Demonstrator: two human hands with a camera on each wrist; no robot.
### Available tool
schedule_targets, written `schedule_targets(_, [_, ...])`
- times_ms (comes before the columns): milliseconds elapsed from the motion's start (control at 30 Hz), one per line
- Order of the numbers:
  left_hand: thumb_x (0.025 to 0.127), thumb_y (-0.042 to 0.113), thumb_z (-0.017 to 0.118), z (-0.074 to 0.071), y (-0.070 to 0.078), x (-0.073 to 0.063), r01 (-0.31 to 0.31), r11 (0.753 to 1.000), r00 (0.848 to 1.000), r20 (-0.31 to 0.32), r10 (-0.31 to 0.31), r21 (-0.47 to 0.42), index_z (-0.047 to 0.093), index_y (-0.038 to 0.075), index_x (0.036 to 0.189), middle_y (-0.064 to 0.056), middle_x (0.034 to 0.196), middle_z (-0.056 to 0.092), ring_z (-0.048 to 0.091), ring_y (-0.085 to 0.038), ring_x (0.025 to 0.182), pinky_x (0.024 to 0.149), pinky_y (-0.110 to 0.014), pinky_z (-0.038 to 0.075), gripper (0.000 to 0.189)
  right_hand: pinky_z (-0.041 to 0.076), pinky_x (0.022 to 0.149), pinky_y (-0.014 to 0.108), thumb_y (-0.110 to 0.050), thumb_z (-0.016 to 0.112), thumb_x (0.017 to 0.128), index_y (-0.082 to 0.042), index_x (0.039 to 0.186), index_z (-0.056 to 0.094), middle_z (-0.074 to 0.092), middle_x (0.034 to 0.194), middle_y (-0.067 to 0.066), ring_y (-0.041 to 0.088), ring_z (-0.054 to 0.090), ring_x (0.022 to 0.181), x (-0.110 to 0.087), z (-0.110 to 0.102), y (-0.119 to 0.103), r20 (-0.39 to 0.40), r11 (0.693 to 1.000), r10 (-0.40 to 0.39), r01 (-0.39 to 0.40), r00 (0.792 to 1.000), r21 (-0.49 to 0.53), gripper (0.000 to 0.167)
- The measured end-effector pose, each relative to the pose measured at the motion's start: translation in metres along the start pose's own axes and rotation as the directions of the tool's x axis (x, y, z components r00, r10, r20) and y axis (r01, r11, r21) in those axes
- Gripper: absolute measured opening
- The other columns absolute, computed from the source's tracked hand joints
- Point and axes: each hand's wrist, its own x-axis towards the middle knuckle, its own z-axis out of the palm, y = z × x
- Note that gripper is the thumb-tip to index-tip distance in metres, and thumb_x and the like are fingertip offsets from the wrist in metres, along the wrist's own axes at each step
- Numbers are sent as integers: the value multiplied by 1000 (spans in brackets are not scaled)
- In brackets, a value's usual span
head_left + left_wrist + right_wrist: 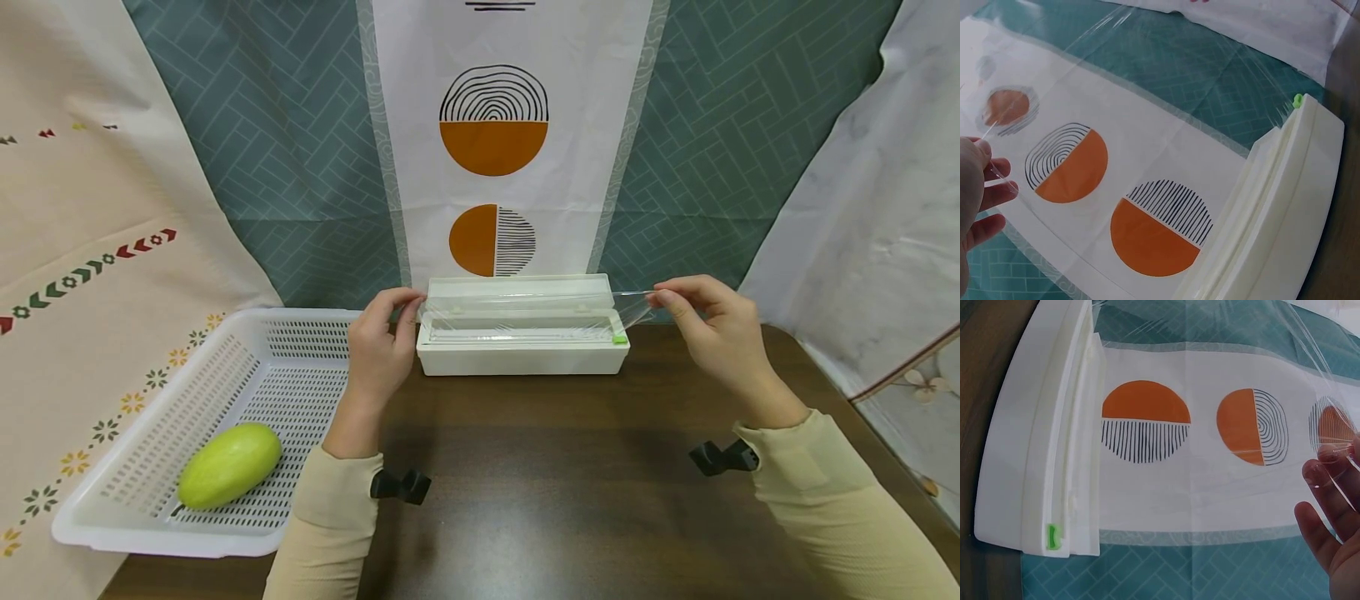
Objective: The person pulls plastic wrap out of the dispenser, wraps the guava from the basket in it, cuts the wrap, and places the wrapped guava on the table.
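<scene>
A white cling film dispenser (525,360) sits at the back of the table with its lid (517,285) raised. Clear cling film (525,302) stretches above its opening, between the two hands. The left hand (381,350) pinches the film's left corner between thumb and index finger, beside the box's left end. At the other end, the right hand (716,333) pinches the right corner, a little beyond the box. Both wrist views show the film spread out from the dispenser toward the fingers. A green slider (619,339) rests at the right end of the box's rim.
On the left stands a white perforated basket (168,543), holding a green oval fruit (229,465). The brown wooden table (540,500) extends in front of the dispenser. Patterned cloths (300,125) hang behind and at both sides.
</scene>
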Motion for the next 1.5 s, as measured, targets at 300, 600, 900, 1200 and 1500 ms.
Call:
schedule_targets(300, [86,-3,63,-2,4,1,-1,1000,1000,-4,1,-8,64,-4,93,-16,84,69,67,-26,76,61,-31,50,7,48,73,9,2,65,85,8,93,67,66,87,-24,-6,64,81,1,0,-2,-10,1000,-13,13,1000,-3,10])
schedule_targets(600, [86,-4,63,-3,6,2,-5,1000,1000,-16,5,-12,64,-4,92,-16,83,69,67,-27,76,61,-35,52,6,48,72,9,10,64,83,8,92,68,67,87,-22,-5,65,81,2,-1,-6,-26,1000,-9,9,1000,8,11])
schedule_targets(900, [85,-4,63,-4,6,3,-16,1000,1000,-25,16,-20,64,-4,92,-16,81,69,66,-26,74,55,-29,47,7,48,73,9,6,65,84,8,93,68,67,87,-20,-4,64,81,3,-1,-7,-37,1000,-14,14,999,12,10])
schedule_targets(1200, [85,-5,63,-5,8,3,-14,999,999,-32,13,-30,65,-5,92,-17,83,68,66,-27,75,63,-24,49,7,48,74,9,16,63,80,9,93,68,67,86,-21,-4,64,81,5,-2,-11,-40,1000,-4,4,999,12,15])
schedule_targets(1500, [84,-6,64,-6,9,5,-28,999,998,-52,26,-34,65,-5,92,-17,81,69,66,-28,73,48,-22,37,8,49,74,10,13,64,80,10,92,67,68,87,-17,-2,65,81,5,-3,-11,-43,999,-15,16,999,40,13])
